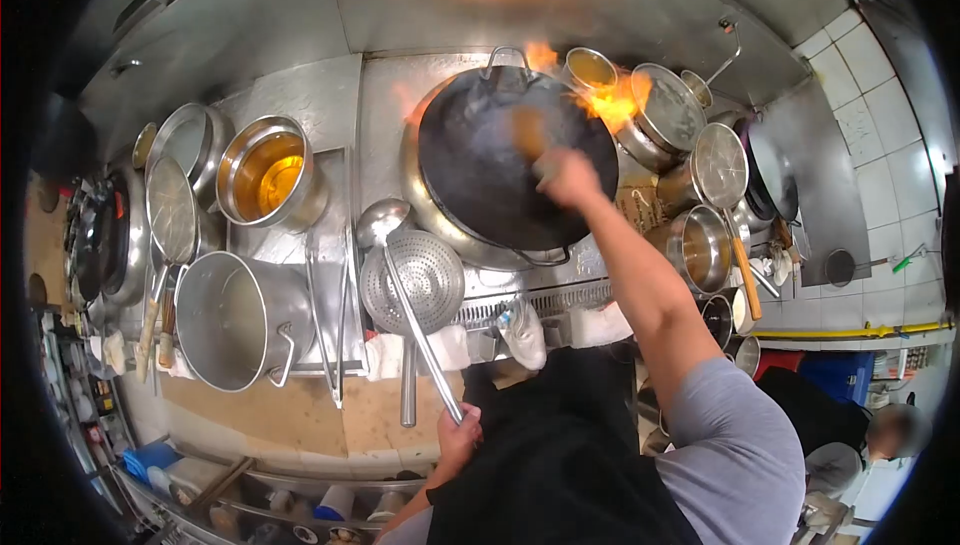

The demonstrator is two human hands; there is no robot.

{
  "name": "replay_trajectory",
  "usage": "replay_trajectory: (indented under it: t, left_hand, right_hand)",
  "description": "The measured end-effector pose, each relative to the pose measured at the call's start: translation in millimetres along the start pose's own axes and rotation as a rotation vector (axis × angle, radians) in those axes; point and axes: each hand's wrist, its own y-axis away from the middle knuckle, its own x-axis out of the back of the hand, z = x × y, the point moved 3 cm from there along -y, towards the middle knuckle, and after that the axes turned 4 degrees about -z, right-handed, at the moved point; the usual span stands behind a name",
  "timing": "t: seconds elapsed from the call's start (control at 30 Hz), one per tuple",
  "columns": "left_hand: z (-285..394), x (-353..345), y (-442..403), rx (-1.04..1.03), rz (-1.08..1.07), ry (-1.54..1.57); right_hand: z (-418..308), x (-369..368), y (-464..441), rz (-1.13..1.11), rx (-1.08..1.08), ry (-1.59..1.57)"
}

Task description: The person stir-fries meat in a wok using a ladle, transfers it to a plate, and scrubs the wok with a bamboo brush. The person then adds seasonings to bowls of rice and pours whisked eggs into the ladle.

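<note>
My left hand (459, 438) is closed round the end of a long steel ladle (408, 293). The ladle's bowl rests near a perforated skimmer (432, 292), and its handle crosses over the skimmer. Over the large black wok (480, 180), my right hand (570, 180) grips a brown wok brush (528, 133), smeared by motion. Its bristles are too blurred to make out. Haze hangs in the wok, which sits tilted on a burner ring. Flames (612, 100) flare at its back right rim.
A pot of amber liquid (225, 180) and a big aluminium pot (190, 330) stand at left. Tongs (338, 345) lie beside them. Strainers (721, 165) and a steel pot (706, 245) crowd the right. A folded cloth (522, 335) lies on the front edge. A person (835, 465) is at far right.
</note>
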Motion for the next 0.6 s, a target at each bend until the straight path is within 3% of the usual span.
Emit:
replay_trajectory:
  t: [0.03,0.07,0.1,0.13,0.2,0.23,0.27,0.3,0.33,0.37,0.4,0.47,0.5,0.57,0.6]
  left_hand:
    - [3,-2,2,-0.026,0.014,-0.017]
    - [6,-5,5,-0.046,0.032,-0.034]
    - [9,-9,6,-0.041,0.031,-0.027]
    - [13,-12,9,-0.030,0.062,-0.031]
    - [15,-9,12,-0.018,0.094,-0.043]
    - [13,-5,12,-0.030,0.118,-0.092]
    - [12,-4,13,-0.045,0.141,-0.137]
    - [13,-4,14,-0.052,0.140,-0.133]
    - [16,0,15,-0.070,0.160,-0.193]
    - [19,1,15,-0.090,0.183,-0.249]
    - [20,1,16,-0.101,0.190,-0.241]
    - [33,-8,25,-0.165,0.224,-0.327]
    - [25,-2,20,-0.173,0.225,-0.337]
    - [5,14,9,-0.304,0.225,-0.430]
    - [9,11,12,-0.306,0.213,-0.445]
  right_hand:
    - [13,-62,-20,0.132,0.363,-0.204]
    - [-11,-74,-11,0.129,0.406,-0.412]
    - [-31,-73,4,-0.147,0.274,-0.816]
    - [-49,-49,27,-0.331,0.245,-1.018]
    - [-29,-32,17,-0.484,0.193,-1.247]
    - [7,-31,-10,-0.568,0.064,-1.215]
    - [45,-25,-38,-0.444,-0.060,-0.942]
    - [50,-3,-42,0.151,0.059,-0.212]
    - [62,11,-37,0.339,-0.243,-0.037]
    - [64,20,-34,0.544,-0.301,-0.122]
    - [67,20,-41,0.546,-0.286,-0.123]
    - [80,23,-40,1.209,-0.275,-0.357]
    - [74,19,-37,1.143,-0.361,-0.393]
    - [87,-34,-58,0.816,-0.326,-0.349]
    - [64,-34,-44,0.389,-0.254,-0.203]
